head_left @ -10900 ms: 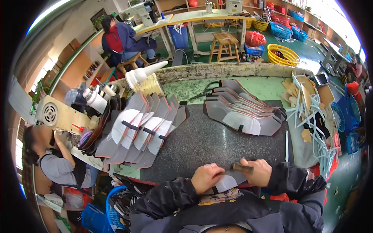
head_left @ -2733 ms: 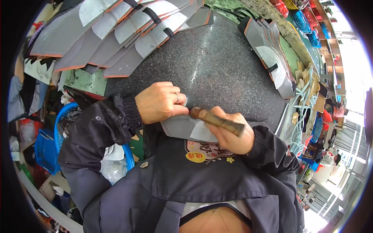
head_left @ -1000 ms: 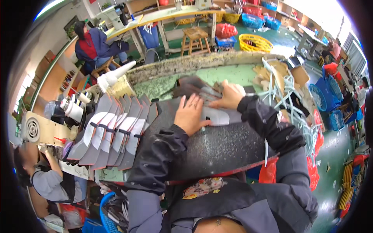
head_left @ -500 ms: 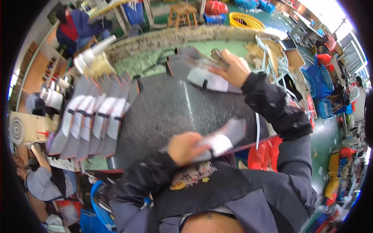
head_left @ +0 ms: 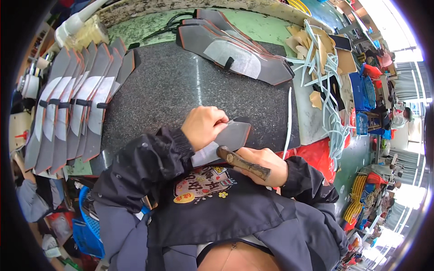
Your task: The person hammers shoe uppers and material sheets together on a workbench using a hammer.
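Note:
Close to my body at the near edge of the worktop, a grey shoe-upper-like panel (head_left: 233, 136) with an orange edge and a pale patch lies partly under my hands. My left hand (head_left: 204, 127) is closed, its fingers curled down onto the panel's far edge. A hammer (head_left: 250, 166) with a worn wooden handle is gripped in my right hand (head_left: 266, 163), its dark head over the panel. Similar panels form a stack (head_left: 233, 49) at the far right of the slab. An overlapping row of more panels (head_left: 74, 101) stands along the left side.
The dark speckled slab (head_left: 153, 86) covers the middle of the worktop. White strips and tan scraps (head_left: 323, 67) pile up at the right, beside a phone-like dark slab (head_left: 340, 43). A red bag (head_left: 312, 158) hangs at the near right edge. A person (head_left: 34, 196) sits at the left.
My right hand has come from the far stack toward my body, bringing the hammer over the panel. My left hand has shifted onto the panel's far edge. The whole view has tilted.

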`<state>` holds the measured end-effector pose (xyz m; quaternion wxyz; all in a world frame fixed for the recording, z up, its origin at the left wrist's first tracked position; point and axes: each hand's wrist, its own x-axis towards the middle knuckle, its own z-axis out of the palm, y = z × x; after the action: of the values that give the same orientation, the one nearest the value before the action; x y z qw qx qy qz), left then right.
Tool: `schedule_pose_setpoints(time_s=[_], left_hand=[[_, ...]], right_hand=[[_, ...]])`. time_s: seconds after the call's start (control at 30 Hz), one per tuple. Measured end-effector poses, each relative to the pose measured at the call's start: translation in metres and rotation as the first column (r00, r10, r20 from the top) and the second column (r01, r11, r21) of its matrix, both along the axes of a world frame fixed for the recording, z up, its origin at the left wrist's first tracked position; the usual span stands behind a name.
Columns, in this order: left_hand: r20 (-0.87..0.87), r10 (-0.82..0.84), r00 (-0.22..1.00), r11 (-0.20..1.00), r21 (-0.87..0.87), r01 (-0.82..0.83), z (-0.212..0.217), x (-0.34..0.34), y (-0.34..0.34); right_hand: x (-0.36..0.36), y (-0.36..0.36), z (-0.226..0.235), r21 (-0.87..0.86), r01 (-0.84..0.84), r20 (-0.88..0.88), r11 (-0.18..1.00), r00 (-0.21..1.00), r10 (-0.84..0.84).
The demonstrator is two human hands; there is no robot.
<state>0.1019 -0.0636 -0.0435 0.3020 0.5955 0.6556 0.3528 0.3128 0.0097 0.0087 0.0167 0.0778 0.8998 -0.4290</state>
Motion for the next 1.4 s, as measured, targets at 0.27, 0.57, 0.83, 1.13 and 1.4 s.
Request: schedule_pose_setpoints(time_s=[0.27,0.57,0.83,1.13,1.4], left_hand=[[-0.527,-0.088,0.846,0.951,0.207,0.228,-0.007,-0.002,-0.007],[-0.069,0.038,0.997,0.996,-0.075,-0.044,0.015,-0.005,-0.015],[-0.616,0.053,0.786,0.988,0.145,0.047,0.009,0.029,-0.034],[-0.488,0.070,0.870,0.994,0.112,-0.017,0.002,0.020,-0.042],[-0.483,0.041,0.874,0.995,0.100,0.008,0.015,0.001,-0.064]], right_hand=[[-0.015,0.059,0.018,0.086,0.259,0.003,0.962,0.966,-0.260],[-0.028,0.054,0.009,0.299,0.091,0.179,0.950,0.972,-0.150],[-0.034,0.066,0.006,0.235,0.206,-0.157,0.950,0.973,-0.172],[-0.038,0.039,0.008,0.317,-0.035,0.189,0.948,0.982,-0.027],[-0.046,0.024,0.008,0.269,-0.080,0.141,0.960,0.989,0.043]])
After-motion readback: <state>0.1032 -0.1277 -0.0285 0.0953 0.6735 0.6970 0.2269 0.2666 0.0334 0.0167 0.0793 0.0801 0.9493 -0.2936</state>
